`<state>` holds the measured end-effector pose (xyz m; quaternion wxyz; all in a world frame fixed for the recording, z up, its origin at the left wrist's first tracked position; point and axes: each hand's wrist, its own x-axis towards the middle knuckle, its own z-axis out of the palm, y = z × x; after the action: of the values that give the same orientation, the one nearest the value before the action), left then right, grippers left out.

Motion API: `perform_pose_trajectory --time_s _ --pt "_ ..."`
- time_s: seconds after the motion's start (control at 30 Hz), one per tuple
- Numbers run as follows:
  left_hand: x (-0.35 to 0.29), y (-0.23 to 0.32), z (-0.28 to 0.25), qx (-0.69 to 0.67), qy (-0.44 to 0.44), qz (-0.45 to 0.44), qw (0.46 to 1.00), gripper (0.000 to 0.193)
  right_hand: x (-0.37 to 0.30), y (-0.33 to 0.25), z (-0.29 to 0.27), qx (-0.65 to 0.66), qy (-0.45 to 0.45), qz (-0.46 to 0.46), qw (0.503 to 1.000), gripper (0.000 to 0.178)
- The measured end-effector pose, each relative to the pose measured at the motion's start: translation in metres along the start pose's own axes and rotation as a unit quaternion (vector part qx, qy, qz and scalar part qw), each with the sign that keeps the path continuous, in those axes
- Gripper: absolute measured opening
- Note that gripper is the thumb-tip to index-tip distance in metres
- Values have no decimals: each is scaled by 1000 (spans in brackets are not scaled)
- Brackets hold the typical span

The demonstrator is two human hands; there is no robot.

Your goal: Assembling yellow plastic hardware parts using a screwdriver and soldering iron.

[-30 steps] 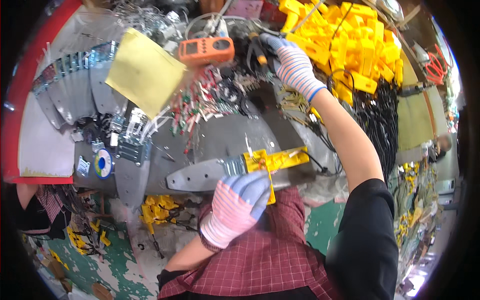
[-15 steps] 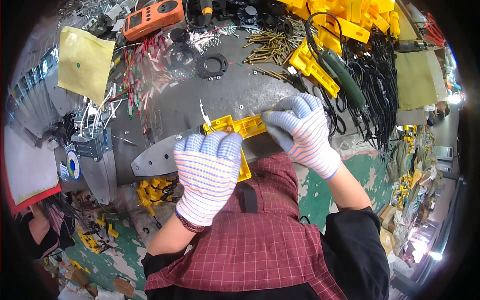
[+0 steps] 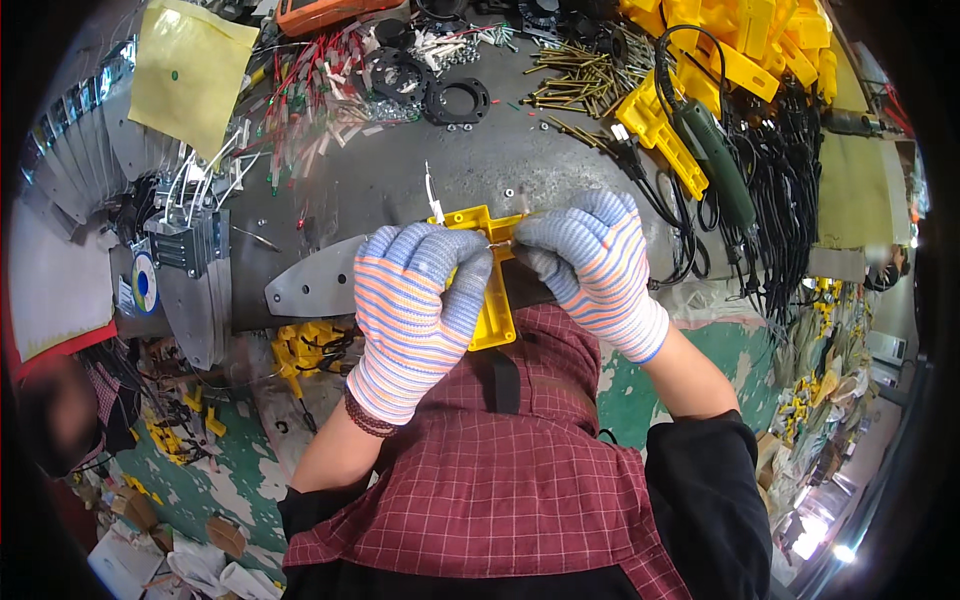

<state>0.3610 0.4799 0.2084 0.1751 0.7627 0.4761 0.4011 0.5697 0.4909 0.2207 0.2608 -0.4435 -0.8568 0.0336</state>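
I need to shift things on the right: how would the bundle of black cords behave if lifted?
The cords would probably sag and flop, being thin, loose strands. They may snag on each other, since many lie tightly bunched. A tug could nudge the green tool, which overlaps some of them in this view.

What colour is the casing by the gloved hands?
The casing is yellow, showing best in the head view.

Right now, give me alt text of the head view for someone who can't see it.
Gloved left hand and right hand come close together over a yellow housing at a dark workbench. Beyond lie gold-coloured screws, black cables and piled yellow parts.
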Motion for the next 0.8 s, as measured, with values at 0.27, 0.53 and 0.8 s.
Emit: perform_pose_trajectory --time_s 0.27,0.53,0.8 --pt "2 0 0 5 -14 2 1000 16 6 -7 0 15 21 -33 999 22" --pt "0 0 0 -15 9 9 1000 18 -2 -14 -17 147 -70 149 975 21" --pt "1 -3 1 -26 3 18 999 17 9 -23 -22 171 -68 173 968 11"
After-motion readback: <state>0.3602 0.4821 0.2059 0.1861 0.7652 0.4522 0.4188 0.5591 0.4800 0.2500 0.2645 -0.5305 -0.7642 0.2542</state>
